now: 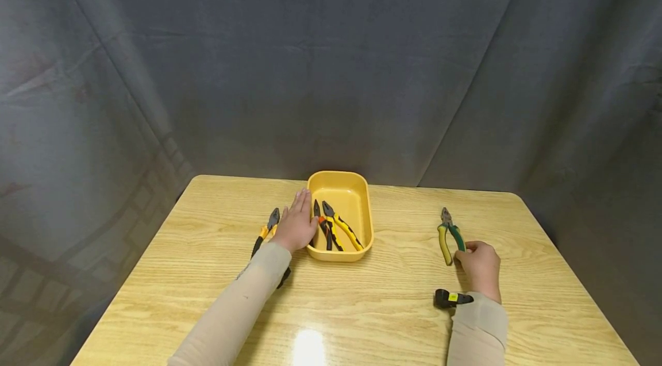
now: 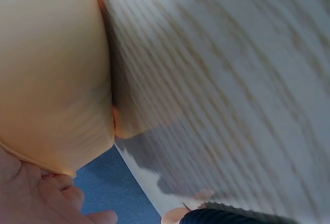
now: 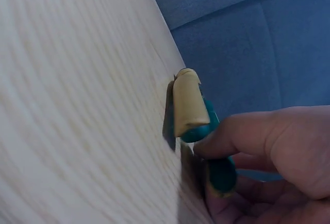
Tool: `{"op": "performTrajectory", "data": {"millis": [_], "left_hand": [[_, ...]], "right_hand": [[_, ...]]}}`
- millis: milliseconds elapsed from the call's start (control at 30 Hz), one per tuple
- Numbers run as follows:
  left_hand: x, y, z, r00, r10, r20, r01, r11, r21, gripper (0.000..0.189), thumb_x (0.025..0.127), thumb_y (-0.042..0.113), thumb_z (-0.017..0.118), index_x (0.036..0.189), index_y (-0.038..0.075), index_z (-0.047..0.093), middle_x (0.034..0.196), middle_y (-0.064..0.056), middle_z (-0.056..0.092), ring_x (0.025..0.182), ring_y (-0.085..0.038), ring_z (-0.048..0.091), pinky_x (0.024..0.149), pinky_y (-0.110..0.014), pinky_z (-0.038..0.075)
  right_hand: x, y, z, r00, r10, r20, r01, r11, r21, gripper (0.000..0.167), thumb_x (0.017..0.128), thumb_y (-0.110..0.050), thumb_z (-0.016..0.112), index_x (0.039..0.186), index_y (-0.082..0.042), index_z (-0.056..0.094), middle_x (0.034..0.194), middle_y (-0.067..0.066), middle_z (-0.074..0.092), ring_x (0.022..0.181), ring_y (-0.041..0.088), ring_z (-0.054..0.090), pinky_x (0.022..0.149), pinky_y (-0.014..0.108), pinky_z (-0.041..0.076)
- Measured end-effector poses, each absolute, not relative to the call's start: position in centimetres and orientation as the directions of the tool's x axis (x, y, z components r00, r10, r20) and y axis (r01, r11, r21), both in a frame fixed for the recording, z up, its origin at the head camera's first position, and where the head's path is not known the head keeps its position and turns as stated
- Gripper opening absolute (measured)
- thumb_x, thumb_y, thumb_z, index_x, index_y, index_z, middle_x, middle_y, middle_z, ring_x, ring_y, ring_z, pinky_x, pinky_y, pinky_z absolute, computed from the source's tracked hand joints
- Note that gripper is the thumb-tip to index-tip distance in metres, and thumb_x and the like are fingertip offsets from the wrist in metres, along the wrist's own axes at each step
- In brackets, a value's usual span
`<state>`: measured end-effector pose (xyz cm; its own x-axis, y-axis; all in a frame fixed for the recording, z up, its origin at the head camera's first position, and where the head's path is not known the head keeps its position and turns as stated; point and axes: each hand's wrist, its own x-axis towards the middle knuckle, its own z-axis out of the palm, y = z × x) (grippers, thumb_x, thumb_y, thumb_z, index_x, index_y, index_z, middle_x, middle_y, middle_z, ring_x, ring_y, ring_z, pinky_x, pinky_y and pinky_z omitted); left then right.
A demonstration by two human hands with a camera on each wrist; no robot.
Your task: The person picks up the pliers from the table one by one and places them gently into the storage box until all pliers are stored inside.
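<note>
My left hand (image 1: 296, 228) rests along the left rim of a yellow plastic box (image 1: 368, 211), fingers straight, thumb reaching over the edge. Inside the box lie yellow-and-black pliers (image 1: 331, 228) and black-jawed pliers with orange-and-black handles (image 1: 322, 222). On the right, my right hand (image 1: 481, 265) pinches the green handle of green-and-yellow pliers (image 1: 443, 239) between thumb and fingers. Their metal head points to the table's far edge. The right wrist view shows the yellow handle end (image 3: 190, 103) close over the wood.
Orange-and-black pliers (image 1: 273, 219) lie left of the box, partly hidden under my left forearm. A black tool with a yellow label (image 1: 451, 298) pokes out beside my right cuff. Grey cloth (image 1: 331, 67) hangs behind the wooden table (image 1: 393, 297).
</note>
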<state>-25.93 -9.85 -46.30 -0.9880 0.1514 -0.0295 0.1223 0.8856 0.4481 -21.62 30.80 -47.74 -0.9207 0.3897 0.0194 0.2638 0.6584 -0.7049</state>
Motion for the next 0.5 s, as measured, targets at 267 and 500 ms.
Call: {"op": "performTrajectory", "data": {"millis": [267, 500], "left_hand": [[-25.93, -9.84, -46.28, -0.988, 0.154, -0.029, 0.125, 0.887, 0.445, 0.070, 0.109, 0.033, 0.043, 0.163, 0.006, 0.007, 0.170, -0.009, 0.003, 0.156, -0.025, 0.002, 0.123, -0.056, 0.012], [-25.95, -9.92, -46.35, -0.988, 0.154, -0.027, 0.126, 0.882, 0.453, 0.070, 0.109, 0.033, 0.043, 0.163, 0.007, 0.006, 0.171, -0.010, 0.005, 0.156, -0.025, 0.002, 0.123, -0.056, 0.012]], "right_hand": [[-21.52, 30.86, -47.18, -0.923, 0.384, -0.037, 0.293, 0.636, -0.714, 0.037, 0.090, -0.007, 0.063, 0.114, 0.021, 0.062, 0.100, 0.035, 0.065, 0.094, 0.046, 0.060, 0.071, 0.042, 0.051], [-21.86, 31.10, -46.87, -0.927, 0.338, -0.164, 0.332, 0.531, -0.779, 0.046, 0.093, -0.010, 0.061, 0.125, 0.023, 0.054, 0.097, 0.029, 0.069, 0.087, 0.032, 0.068, 0.075, 0.039, 0.055]]}}
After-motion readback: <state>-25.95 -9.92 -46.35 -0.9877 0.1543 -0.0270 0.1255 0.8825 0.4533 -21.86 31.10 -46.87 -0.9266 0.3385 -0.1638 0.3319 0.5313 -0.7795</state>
